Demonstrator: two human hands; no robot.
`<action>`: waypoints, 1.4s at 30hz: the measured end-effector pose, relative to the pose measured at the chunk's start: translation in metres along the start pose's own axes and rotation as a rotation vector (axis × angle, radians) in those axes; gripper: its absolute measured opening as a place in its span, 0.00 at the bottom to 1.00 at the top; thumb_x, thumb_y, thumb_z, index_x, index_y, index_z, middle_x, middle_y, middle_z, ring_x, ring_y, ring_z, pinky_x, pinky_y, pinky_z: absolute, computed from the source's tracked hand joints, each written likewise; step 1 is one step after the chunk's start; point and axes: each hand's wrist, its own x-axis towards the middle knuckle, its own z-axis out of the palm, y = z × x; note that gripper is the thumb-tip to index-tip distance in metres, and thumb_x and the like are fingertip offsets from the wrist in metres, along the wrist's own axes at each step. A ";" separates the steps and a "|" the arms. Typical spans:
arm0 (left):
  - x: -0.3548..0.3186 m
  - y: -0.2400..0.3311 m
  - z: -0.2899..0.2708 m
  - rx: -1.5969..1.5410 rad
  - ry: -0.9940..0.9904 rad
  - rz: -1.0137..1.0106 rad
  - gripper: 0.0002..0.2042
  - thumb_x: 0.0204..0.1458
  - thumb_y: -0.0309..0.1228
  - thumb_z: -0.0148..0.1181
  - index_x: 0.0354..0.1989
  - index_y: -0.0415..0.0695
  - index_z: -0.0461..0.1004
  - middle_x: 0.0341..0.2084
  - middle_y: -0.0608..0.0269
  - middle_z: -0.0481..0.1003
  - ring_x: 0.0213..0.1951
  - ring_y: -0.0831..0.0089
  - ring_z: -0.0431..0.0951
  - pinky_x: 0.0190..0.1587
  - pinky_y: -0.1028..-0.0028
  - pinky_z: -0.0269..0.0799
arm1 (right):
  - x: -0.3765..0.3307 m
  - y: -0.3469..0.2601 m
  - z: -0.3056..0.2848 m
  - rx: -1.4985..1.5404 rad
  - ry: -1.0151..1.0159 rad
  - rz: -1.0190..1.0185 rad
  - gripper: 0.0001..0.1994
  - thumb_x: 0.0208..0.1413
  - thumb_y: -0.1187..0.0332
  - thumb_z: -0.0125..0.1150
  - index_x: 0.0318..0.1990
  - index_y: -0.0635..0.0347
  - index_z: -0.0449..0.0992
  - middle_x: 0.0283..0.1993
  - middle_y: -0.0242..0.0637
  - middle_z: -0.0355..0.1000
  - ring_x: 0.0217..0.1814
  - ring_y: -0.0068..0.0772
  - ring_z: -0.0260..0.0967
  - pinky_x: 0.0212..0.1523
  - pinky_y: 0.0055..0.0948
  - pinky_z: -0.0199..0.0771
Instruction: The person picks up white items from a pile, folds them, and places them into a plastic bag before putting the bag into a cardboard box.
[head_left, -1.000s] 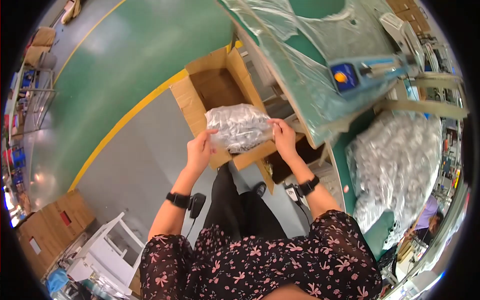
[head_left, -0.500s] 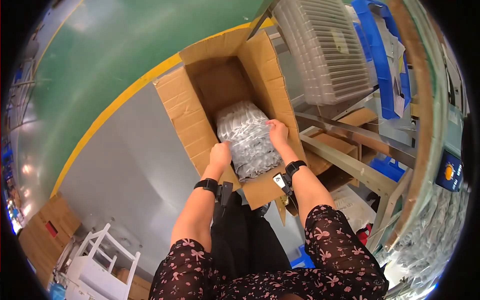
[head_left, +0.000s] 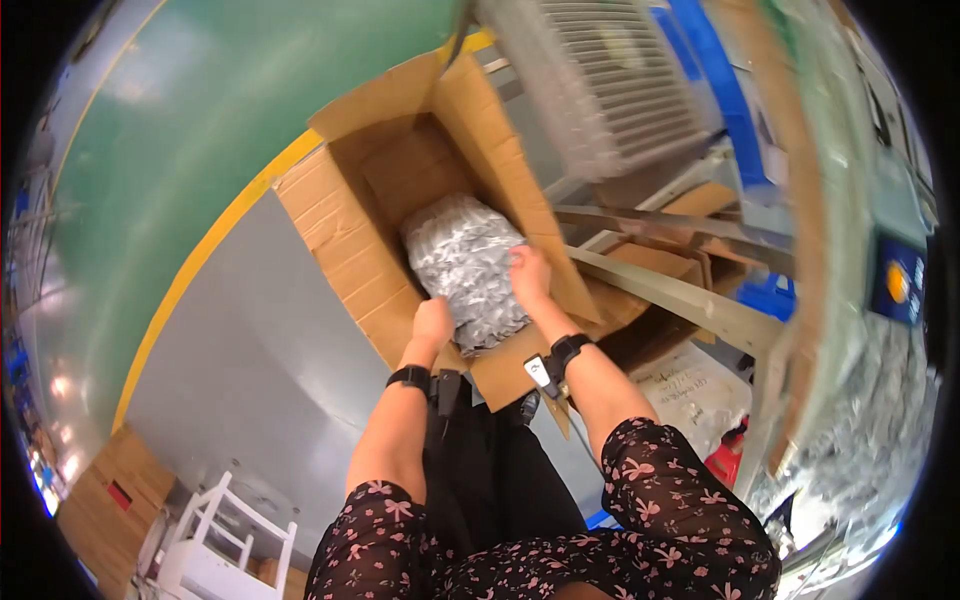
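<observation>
An open cardboard box [head_left: 340,235] stands in front of me with its flaps spread. Inside its near half lies a bulky, crinkled bundle of shiny clear plastic packs [head_left: 463,262]; what is in the packs is too small to tell. My left hand [head_left: 432,324] is closed at the bundle's near left edge, fingers curled onto the plastic. On the other side my right hand [head_left: 530,276] pinches the bundle's right edge. Both wrists wear black bands with small devices.
Right of the box runs a metal frame [head_left: 670,290] with cardboard below it. Beyond stand stacked clear plastic trays [head_left: 620,85] and a blue bin [head_left: 725,90]. A white stool-like frame [head_left: 225,540] and a brown board [head_left: 115,505] are at lower left. Yellow tape [head_left: 215,225] crosses the floor.
The view has shifted, so the box and its surroundings appear farther left. Both hands stay at the bundle's sides, and the bundle's top looks rounder and more gathered.
</observation>
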 end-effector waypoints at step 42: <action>-0.316 0.512 0.119 -0.187 -0.070 0.789 0.18 0.57 0.23 0.43 0.57 0.42 0.59 0.26 0.57 0.73 0.18 0.73 0.73 0.18 0.72 0.70 | -0.405 0.194 -0.528 -0.030 1.059 0.290 0.18 0.51 0.79 0.51 0.51 0.61 0.70 0.38 0.46 0.72 0.39 0.49 0.70 0.39 0.39 0.71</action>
